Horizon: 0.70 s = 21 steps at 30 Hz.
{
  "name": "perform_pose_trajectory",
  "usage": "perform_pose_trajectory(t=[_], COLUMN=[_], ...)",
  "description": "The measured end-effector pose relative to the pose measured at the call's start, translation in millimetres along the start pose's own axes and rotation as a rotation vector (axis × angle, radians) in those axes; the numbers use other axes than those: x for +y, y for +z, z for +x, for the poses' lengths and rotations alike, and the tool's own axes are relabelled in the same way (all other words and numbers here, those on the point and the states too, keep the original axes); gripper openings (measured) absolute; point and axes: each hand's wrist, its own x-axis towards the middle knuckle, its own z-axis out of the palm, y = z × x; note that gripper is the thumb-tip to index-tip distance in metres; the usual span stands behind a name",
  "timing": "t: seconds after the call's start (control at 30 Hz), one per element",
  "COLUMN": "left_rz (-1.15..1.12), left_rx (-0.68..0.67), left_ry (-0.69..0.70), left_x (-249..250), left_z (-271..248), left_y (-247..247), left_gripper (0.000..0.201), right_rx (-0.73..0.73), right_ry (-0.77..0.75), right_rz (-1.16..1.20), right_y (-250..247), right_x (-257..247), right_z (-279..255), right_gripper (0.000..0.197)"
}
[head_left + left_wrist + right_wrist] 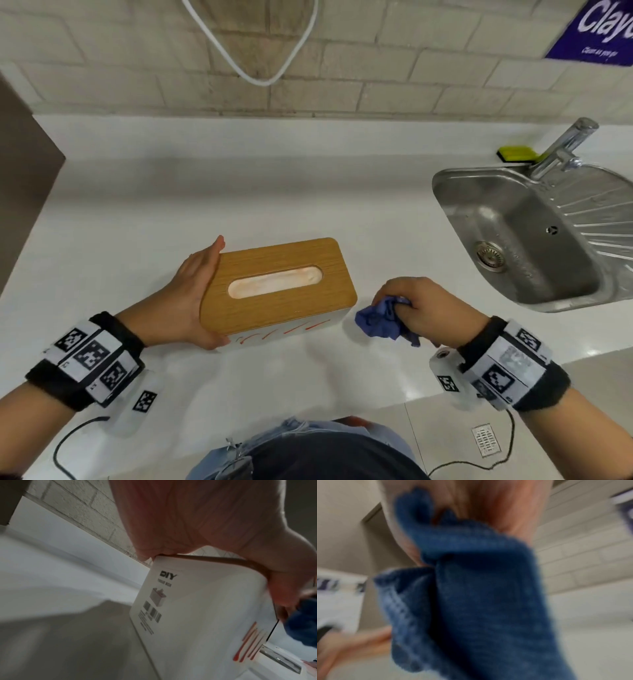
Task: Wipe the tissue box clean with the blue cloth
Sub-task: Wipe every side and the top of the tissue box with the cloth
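The tissue box (274, 260), with a wooden lid, an oval slot and white sides, lies on the white counter (239, 192). Red streaks (274, 334) mark its near white side (197, 608). My left hand (202, 291) grips the box's left end, fingers along the far edge and thumb at the near corner; the palm (205, 520) covers the lid edge. Just right of the box, my right hand (421, 308) holds the crumpled blue cloth (380, 323) a short gap from the box's right end. In the blurred right wrist view the cloth (479, 601) hangs from the fingers.
A steel sink (442, 192) with a faucet (561, 147) is set in the counter at the right, a yellow sponge (517, 153) behind it. A brown cabinet side (20, 171) bounds the left. A white cable (253, 68) loops on the brick wall.
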Motion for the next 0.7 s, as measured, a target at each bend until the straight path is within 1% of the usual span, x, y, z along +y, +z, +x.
perform_pose_trajectory(t=[0.07, 0.1, 0.13, 0.2, 0.3, 0.4, 0.43, 0.47, 0.53, 0.57, 0.63, 0.7], left_rz=[0.071, 0.128, 0.174, 0.193, 0.035, -0.292, -0.387, -0.459, -0.559, -0.591, -0.648, -0.698], left_rx=[-0.024, -0.032, -0.032, -0.005, 0.058, 0.077, 0.073, 0.071, 0.068, 0.06, 0.048, 0.066], left_ry=[-0.017, -0.013, -0.002, 0.032, 0.023, -0.02, -0.027, -0.027, -0.014, -0.015, -0.039, -0.059], left_x=[-2, -3, -4, -3, -2, -2, 0, 3, 8, 9, 7, 3], left_z=[-4, -5, -7, -8, -2, 10, 14, 17, 22, 24, 28, 32], left_y=[2, 3, 4, 4, 1, 0, 0, 0, -1, -1, -2, -2], left_gripper=[0.156, 0.156, 0.154, 0.148, 0.13, 0.104, 0.099, 0.096, 0.093, 0.092, 0.087, 0.085], right_rx=[0.167, 0.224, 0.264, 0.333, 0.447, 0.607, 0.668, 0.723, 0.788, 0.813, 0.889, 0.938], right_ry=[-0.036, -0.044, -0.057, -0.079, -0.116, -0.14, -0.139, -0.136, -0.146, -0.156, -0.184, -0.283], right_rz=[0.209, 0.296, 0.393, 0.546, 0.765, 0.958, 0.992, 0.995, 0.891, 0.812, 0.628, 0.39], right_y=[-5, -5, -5, 0, 13, 24, 26, 28, 31, 33, 39, 48], right_x=[0, 1, 0, -1, 2, 2, -2, -7, -20, -26, -32, -30], right_z=[-4, -5, -6, -7, -10, -6, -2, 4, 20, 29, 49, 66], right_gripper=[0.031, 0.026, 0.021, 0.027, 0.03, 0.033, 0.033, 0.029, 0.019, 0.023, 0.039, 0.049])
